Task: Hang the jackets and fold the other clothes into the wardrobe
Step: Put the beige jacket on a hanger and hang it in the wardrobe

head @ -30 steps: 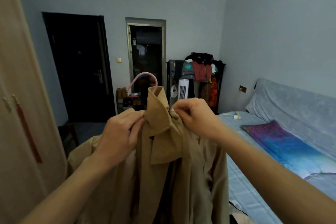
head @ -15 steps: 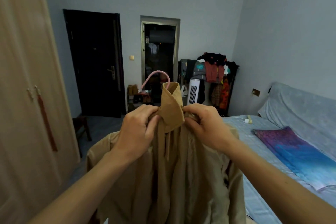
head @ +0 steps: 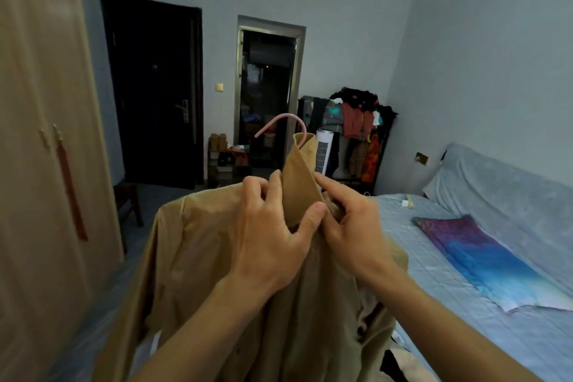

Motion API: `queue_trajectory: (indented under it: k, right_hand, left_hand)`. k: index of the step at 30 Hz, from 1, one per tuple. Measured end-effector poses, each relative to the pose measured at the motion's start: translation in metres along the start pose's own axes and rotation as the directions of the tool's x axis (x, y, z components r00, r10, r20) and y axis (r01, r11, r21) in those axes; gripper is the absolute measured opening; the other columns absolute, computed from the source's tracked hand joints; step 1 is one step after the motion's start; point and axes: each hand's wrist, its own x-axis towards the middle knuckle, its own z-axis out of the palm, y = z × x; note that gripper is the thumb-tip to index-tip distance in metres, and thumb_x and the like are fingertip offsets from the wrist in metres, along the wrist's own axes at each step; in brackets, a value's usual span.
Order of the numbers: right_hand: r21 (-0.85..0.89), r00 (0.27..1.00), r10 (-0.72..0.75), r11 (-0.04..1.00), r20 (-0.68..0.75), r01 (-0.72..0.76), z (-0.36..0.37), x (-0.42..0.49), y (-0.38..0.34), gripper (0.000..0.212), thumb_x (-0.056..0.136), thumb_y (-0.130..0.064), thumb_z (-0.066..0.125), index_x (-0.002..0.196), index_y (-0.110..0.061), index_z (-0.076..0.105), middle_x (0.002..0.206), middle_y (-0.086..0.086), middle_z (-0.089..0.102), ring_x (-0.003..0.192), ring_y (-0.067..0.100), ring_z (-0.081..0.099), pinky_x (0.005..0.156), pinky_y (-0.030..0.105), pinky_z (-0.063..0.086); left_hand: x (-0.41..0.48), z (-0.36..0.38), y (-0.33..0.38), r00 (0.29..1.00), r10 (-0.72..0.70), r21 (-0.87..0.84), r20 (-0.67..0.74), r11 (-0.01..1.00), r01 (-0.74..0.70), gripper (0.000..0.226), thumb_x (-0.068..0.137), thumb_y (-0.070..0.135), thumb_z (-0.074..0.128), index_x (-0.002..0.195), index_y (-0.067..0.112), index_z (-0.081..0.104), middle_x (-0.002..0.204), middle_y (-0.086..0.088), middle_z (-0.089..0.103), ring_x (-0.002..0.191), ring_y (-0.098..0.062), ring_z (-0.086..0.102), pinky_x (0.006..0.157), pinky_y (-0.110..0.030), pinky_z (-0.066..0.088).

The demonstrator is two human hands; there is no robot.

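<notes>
- Tan jacket point(head: 198, 251) up in mid-air on a pink hanger point(head: 280, 116), between the wardrobe point(head: 37, 102) on the left and the bed point(head: 465, 304) on the right; not yet on any rail.
- Left hand point(head: 273, 239) clamped on the raised collar point(head: 299, 183), thumb across the front, fingers curled behind; right hand point(head: 353, 226) pinching the same collar from the other side, touching the left thumb.
- Probably straightening or fastening at the neck; no hand on the hook itself, so apparently carrying the whole weight through cloth alone.
- Could drop to the floor, hanger and all, on loosening both pinches at once.
- Could end up lopsided: one shoulder spread and high on the left, the other lower and bunched on the right; risks sliding off the hanger with a sideways tug at the collar.
- Could set the collar crooked, standing up against the hook as now.
- Trouble likely at the wardrobe too: doors seemingly closed, red tassel point(head: 73, 195) at the handles; needs one hand free for opening, with only the other left for the load.
- Cannot tell the seating of the hanger's arms, hidden under the cloth.
</notes>
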Motion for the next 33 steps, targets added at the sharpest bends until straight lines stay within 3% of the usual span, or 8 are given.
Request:
queue_trajectory:
  k: [5,9,14,17,23,26,30,33]
  right_hand:
    - [0.087,0.987,-0.024,0.996,0.160,0.011,-0.001,-0.012,-0.015,0.050,0.088,0.004,0.060,0.128,-0.026,0.064,0.111,-0.008,0.070,0.104,0.009,0.065,0.089,0.037,0.056]
    - [0.318,0.937,-0.031,0.944,0.347,-0.087,-0.001,-0.024,-0.030,0.060,0.087,0.004,0.061,0.136,-0.031,0.056,0.121,-0.016,0.066,0.117,0.004,0.061,0.097,0.024,0.052]
    - [0.536,0.872,-0.075,0.813,0.484,-0.228,-0.009,-0.049,-0.044,0.075,0.084,0.001,0.069,0.145,-0.031,0.039,0.122,-0.007,0.067,0.116,0.015,0.064,0.094,0.024,0.051]
    - [0.580,0.805,-0.127,0.758,0.580,-0.298,-0.018,-0.072,-0.047,0.082,0.085,-0.003,0.070,0.151,-0.029,0.027,0.140,-0.010,0.056,0.129,0.013,0.054,0.105,0.027,0.046]
    - [0.594,0.675,-0.200,0.684,0.711,-0.423,-0.047,-0.115,-0.065,0.064,0.093,-0.007,0.065,0.150,-0.015,0.038,0.148,-0.001,0.049,0.131,0.001,0.049,0.112,0.031,0.042]
    - [0.621,0.747,-0.272,0.749,0.607,-0.232,-0.066,-0.132,-0.075,0.042,0.091,-0.016,0.068,0.132,-0.022,0.062,0.131,-0.011,0.064,0.121,-0.003,0.057,0.105,0.029,0.048]
    - [0.618,0.929,-0.290,0.780,0.228,0.092,-0.087,-0.135,-0.081,0.008,0.092,-0.027,0.067,0.094,-0.028,0.074,0.089,-0.013,0.072,0.084,0.011,0.070,0.067,0.031,0.059]
    - [0.316,0.942,-0.317,0.910,0.112,0.268,-0.079,-0.118,-0.086,0.025,0.089,-0.036,0.064,0.112,-0.025,0.067,0.109,-0.011,0.064,0.105,0.006,0.058,0.089,0.029,0.052]
  left_hand:
    - [-0.016,-0.010,0.019,0.995,-0.099,-0.135,0.017,0.986,0.100,0.070,0.074,0.072,0.058,0.125,0.025,0.052,0.107,0.009,0.035,0.095,-0.003,0.053,0.074,-0.010,0.050]
    - [-0.028,-0.023,0.023,0.986,-0.164,-0.136,0.024,0.977,0.166,0.050,0.071,0.051,0.074,0.116,0.036,0.056,0.106,0.012,0.046,0.097,0.013,0.048,0.075,0.000,0.040]
    - [-0.040,-0.043,0.037,0.967,-0.256,-0.120,-0.001,0.960,0.254,0.041,0.072,0.020,0.080,0.110,0.029,0.068,0.098,0.008,0.069,0.091,-0.007,0.066,0.081,-0.035,0.057]
    - [-0.054,-0.061,0.050,0.967,-0.244,-0.182,0.068,0.950,0.253,0.040,0.074,-0.005,0.072,0.102,0.022,0.073,0.089,0.000,0.075,0.088,-0.020,0.072,0.081,-0.048,0.058]
    - [-0.100,-0.094,0.087,0.989,-0.088,0.029,0.117,0.996,0.086,0.044,0.068,-0.016,0.060,0.092,0.018,0.074,0.090,0.002,0.072,0.089,-0.016,0.071,0.078,-0.039,0.056]
    - [-0.120,-0.111,0.096,0.995,-0.098,0.146,0.009,0.985,0.095,0.043,0.068,-0.020,0.060,0.079,0.020,0.071,0.081,0.004,0.070,0.081,-0.014,0.068,0.072,-0.039,0.054]
    - [-0.147,-0.143,0.111,0.991,-0.049,0.262,-0.123,0.962,0.080,0.034,0.072,-0.020,0.064,0.085,0.011,0.073,0.085,0.001,0.072,0.083,-0.017,0.069,0.073,-0.042,0.054]
    - [-0.162,-0.162,0.128,0.984,0.031,0.366,-0.175,0.930,0.036,0.034,0.072,-0.019,0.068,0.087,0.011,0.073,0.088,0.002,0.071,0.084,-0.013,0.068,0.071,-0.039,0.054]
